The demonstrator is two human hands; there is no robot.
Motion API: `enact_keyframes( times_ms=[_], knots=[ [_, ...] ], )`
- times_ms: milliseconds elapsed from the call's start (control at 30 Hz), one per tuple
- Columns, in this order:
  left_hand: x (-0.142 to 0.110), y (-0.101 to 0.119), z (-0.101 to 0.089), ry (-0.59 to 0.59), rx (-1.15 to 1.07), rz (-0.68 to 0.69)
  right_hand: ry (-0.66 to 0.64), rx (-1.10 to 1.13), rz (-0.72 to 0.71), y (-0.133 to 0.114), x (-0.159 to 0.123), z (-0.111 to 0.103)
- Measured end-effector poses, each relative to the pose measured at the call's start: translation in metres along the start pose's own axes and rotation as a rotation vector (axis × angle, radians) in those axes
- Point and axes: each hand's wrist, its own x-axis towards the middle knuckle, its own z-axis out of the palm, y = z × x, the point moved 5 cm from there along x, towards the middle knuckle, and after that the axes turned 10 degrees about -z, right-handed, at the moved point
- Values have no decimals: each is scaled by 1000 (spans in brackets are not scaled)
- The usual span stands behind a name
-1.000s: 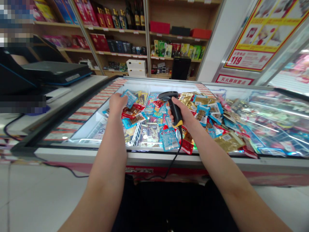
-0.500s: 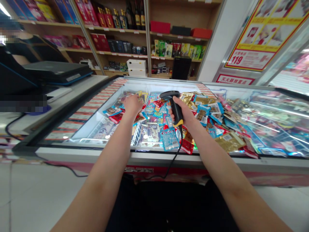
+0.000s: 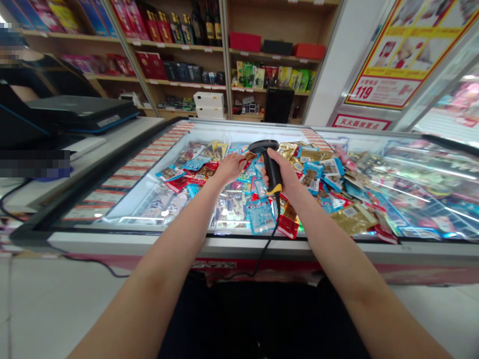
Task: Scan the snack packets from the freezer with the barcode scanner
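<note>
My right hand (image 3: pixel 281 172) is shut around the grip of a black handheld barcode scanner (image 3: pixel 272 169) with a yellow band, its head pointing at my left hand. Its coiled black cable (image 3: pixel 268 254) hangs down over the front of the chest freezer (image 3: pixel 239 243). My left hand (image 3: pixel 230 168) is stretched out flat just left of the scanner, with nothing visible in it. It hangs over a heap of foil snack packets (image 3: pixel 202 174) inside the freezer. A blue packet (image 3: pixel 195 163) lies a little to its left.
A glass-topped freezer section (image 3: pixel 419 189) runs off to the right. At left, a counter (image 3: pixel 86 159) carries a dark flat device (image 3: pixel 80 107). A person stands blurred behind it. Wooden shelves (image 3: pixel 187 60) of bottles and boxes stand behind the freezer, with a red-and-yellow poster (image 3: pixel 404 55) at upper right.
My left hand has slid rightward across the packets toward the scanner, and the blue packet is no longer against it. My right hand and the scanner have hardly moved.
</note>
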Motion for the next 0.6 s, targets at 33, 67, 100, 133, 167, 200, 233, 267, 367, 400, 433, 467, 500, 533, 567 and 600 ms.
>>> enact_keyframes(
  times_ms=[33, 67, 100, 133, 167, 200, 233, 267, 367, 400, 433, 467, 500, 533, 567, 600],
  knots=[
    [-1, -1, -2, -5, -10, -46, 0, 0, 1, 0, 0, 0],
    [-2, -2, -4, -13, -19, -101, 1, -1, 2, 0, -1, 0],
    [-3, -3, -6, -21, -27, -155, 1, -2, 4, 0, -1, 0],
    [-4, -4, -7, -25, -36, -202, 3, -3, 5, 0, -1, 0],
    [-5, -5, -8, -25, -48, -234, 5, -4, 7, 0, -1, -1],
    [-6, -5, -9, -21, -67, -251, 4, -4, 9, 0, -1, -1],
    [-6, -5, -10, -14, -97, -257, 3, -5, 11, 0, 0, -1],
    [-6, -6, -12, -6, -134, -263, 0, -5, 11, 0, 1, -2],
    [-5, -12, -18, 31, -242, -304, -14, -8, 13, 2, 2, -2],
    [-4, -14, -20, 34, -274, -319, -19, -8, 14, 3, 3, -2],
    [-3, -17, -21, 26, -309, -334, -23, -8, 16, 3, 3, -2],
    [-3, -20, -21, 12, -355, -353, -27, -8, 19, 4, 3, -1],
    [-2, -24, -20, -6, -411, -376, -29, -8, 22, 4, 2, -1],
    [-2, -27, -19, -24, -474, -407, -31, -7, 25, 4, 2, -1],
    [-2, -30, -18, -36, -537, -445, -34, -6, 30, 5, 1, 0],
    [-2, -33, -16, -43, -596, -483, -37, -5, 33, 5, 1, 0]
  ],
)
